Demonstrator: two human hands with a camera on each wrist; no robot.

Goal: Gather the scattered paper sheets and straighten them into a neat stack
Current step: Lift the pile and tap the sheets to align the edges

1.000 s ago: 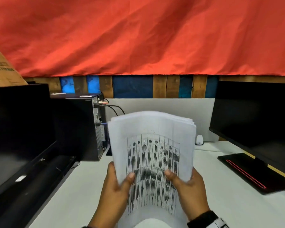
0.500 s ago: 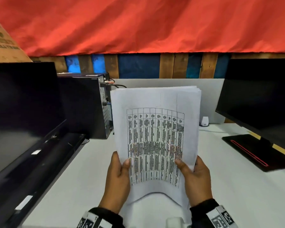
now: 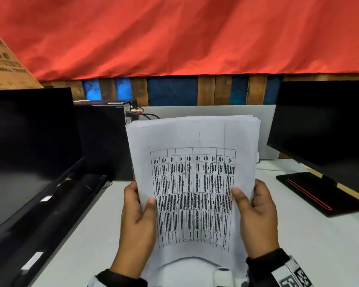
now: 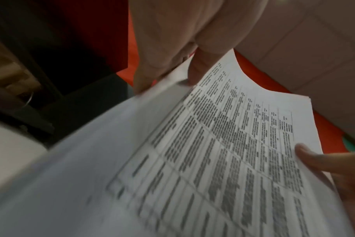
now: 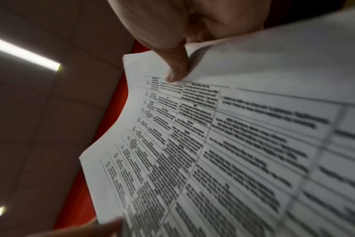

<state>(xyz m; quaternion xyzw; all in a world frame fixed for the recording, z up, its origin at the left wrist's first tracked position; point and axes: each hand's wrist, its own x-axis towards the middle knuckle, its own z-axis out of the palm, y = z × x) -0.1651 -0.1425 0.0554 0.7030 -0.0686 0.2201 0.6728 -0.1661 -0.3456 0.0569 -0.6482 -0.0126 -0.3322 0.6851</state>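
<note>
A stack of white paper sheets (image 3: 195, 137) with a printed table on the front stands upright above the white desk (image 3: 319, 249). My left hand (image 3: 138, 214) grips its lower left edge, thumb on the front sheet. My right hand (image 3: 256, 218) grips the lower right edge the same way. The top edges lie nearly level, slightly fanned at the upper right corner. In the left wrist view my left thumb (image 4: 195, 72) presses the paper stack (image 4: 213, 152). In the right wrist view my right thumb (image 5: 175, 69) presses the stack (image 5: 233, 144). The fingers behind the sheets are hidden.
A dark monitor (image 3: 29, 146) stands at the left and another monitor (image 3: 323, 125) at the right, its base (image 3: 307, 193) on the desk. A black computer tower (image 3: 104, 139) sits behind the left monitor. A white partition (image 3: 205, 111) closes the back, under red cloth.
The stack now stands straighter and less bowed than a second ago, with its top edges closer together. Both hands keep their hold on its sides. The head view has tilted down.
</note>
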